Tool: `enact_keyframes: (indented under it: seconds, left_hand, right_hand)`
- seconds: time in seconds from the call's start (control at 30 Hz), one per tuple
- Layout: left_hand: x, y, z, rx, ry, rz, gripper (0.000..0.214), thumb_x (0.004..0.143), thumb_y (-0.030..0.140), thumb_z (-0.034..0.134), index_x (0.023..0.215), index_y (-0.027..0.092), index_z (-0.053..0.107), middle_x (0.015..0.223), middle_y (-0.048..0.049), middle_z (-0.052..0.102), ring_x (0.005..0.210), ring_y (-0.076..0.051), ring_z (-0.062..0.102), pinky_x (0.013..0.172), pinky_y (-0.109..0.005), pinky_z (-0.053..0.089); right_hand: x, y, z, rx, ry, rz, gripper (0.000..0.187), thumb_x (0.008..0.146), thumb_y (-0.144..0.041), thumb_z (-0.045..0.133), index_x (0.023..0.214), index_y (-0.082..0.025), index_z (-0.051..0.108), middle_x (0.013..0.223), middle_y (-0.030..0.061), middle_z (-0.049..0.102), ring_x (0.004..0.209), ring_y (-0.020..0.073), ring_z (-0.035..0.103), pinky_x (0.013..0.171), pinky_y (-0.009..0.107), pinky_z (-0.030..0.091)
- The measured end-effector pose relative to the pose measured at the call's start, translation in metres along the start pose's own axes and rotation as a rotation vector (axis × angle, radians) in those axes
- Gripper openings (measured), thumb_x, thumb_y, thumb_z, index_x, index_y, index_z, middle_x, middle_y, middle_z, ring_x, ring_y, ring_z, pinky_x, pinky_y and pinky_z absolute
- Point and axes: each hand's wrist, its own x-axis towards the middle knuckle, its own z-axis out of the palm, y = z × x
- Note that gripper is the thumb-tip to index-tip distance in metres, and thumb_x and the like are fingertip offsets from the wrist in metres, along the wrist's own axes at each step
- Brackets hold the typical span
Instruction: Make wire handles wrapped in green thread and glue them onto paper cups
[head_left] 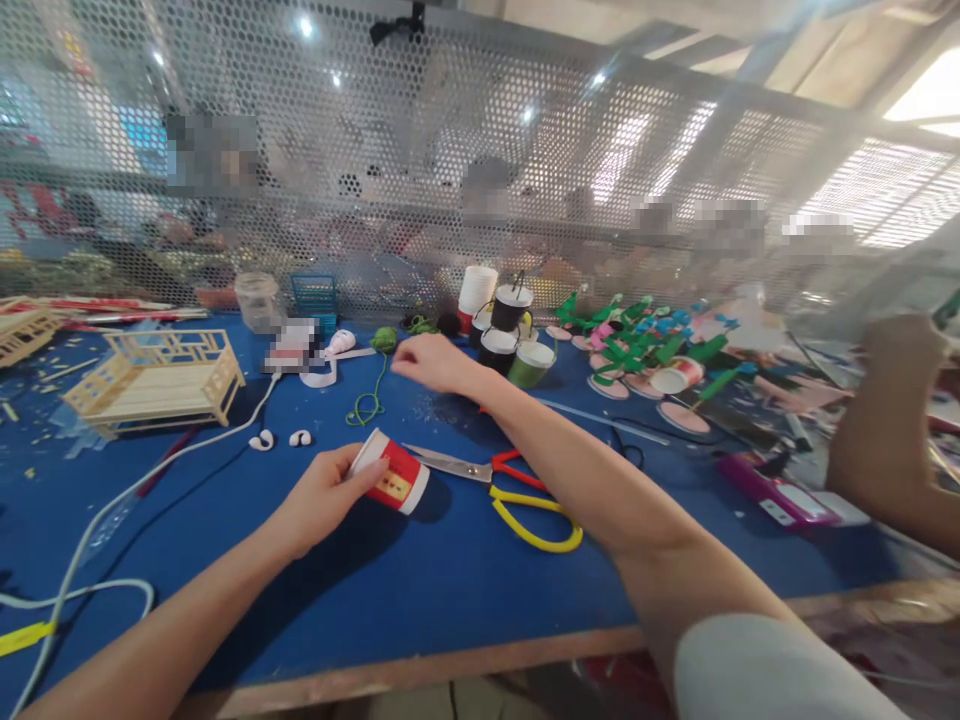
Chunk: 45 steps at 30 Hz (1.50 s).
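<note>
My left hand [330, 493] is closed around a red and white paper cup [395, 473], which it holds tilted above the blue tabletop. My right hand [433, 362] reaches across to the back with its fingers curled together; whatever lies between them, if anything, is too small to make out. Just beside those fingertips sits a small ball of green yarn [384, 338], its loose strand looping on the table. Scissors [480, 472] with one red and one yellow handle lie open under my right forearm, close to the cup.
Stacked white cups [478, 290] and wrapped, handled cups [497, 348] stand behind my right hand. Green craft pieces [637, 345] crowd the right, near a purple device [776, 490] and another person's arm [889, 430]. A small wooden bed [161, 385] and a white cable [172, 458] lie left.
</note>
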Motion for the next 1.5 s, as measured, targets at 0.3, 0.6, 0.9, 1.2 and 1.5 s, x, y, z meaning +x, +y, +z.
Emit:
enact_keyframes:
  seconds: [0.3, 0.6, 0.9, 1.2, 1.5]
  left_hand:
    - [0.004, 0.008, -0.001, 0.194, -0.01, 0.006, 0.033, 0.069, 0.038, 0.054, 0.088, 0.013, 0.058, 0.083, -0.0034, 0.066, 0.076, -0.018, 0.058, 0.069, -0.027, 0.043]
    - [0.022, 0.031, -0.008, 0.644, -0.085, 0.089, 0.03, 0.073, 0.042, 0.045, 0.078, 0.015, 0.057, 0.069, -0.0011, 0.061, 0.064, -0.016, 0.055, 0.059, -0.025, 0.042]
    - [0.042, 0.007, 0.025, 0.817, 0.117, 0.526, 0.069, 0.067, 0.026, 0.053, 0.126, 0.008, 0.022, 0.133, -0.0202, 0.019, 0.125, -0.027, 0.021, 0.097, -0.041, 0.03]
    - [0.018, -0.007, 0.011, 0.523, 0.223, 0.188, 0.068, 0.058, 0.035, 0.064, 0.116, 0.014, 0.035, 0.113, -0.0131, 0.049, 0.099, -0.026, 0.051, 0.086, -0.043, 0.04]
    - [0.023, -0.003, 0.013, -0.404, 0.305, 0.126, 0.05, 0.053, 0.025, 0.072, 0.096, 0.018, 0.049, 0.083, 0.0011, 0.058, 0.073, -0.011, 0.055, 0.068, -0.022, 0.043]
  right_hand:
    - [-0.1, 0.044, 0.004, 0.01, 0.066, 0.279, 0.017, 0.077, -0.028, 0.049, 0.083, -0.016, 0.059, 0.077, 0.0032, 0.065, 0.07, 0.0137, 0.058, 0.064, 0.022, 0.042]
    - [-0.153, 0.019, 0.022, -0.159, -0.174, 0.152, 0.021, 0.072, -0.025, 0.059, 0.09, -0.015, 0.058, 0.087, 0.01, 0.059, 0.084, 0.0239, 0.054, 0.072, 0.037, 0.042]
    - [-0.111, 0.002, 0.028, 0.557, -0.09, 0.129, 0.057, 0.07, -0.038, 0.058, 0.117, -0.011, 0.041, 0.112, 0.0144, 0.053, 0.081, 0.0172, 0.057, 0.069, 0.029, 0.045]
    - [-0.109, 0.003, 0.041, 0.594, 0.065, 0.207, 0.011, 0.074, -0.02, 0.051, 0.064, -0.016, 0.053, 0.064, -0.0002, 0.053, 0.06, 0.0113, 0.05, 0.058, 0.025, 0.04]
    - [-0.118, -0.016, 0.042, 1.23, -0.163, 0.319, 0.025, 0.071, -0.039, 0.054, 0.072, -0.014, 0.055, 0.07, 0.0024, 0.061, 0.063, 0.0117, 0.059, 0.062, 0.025, 0.045]
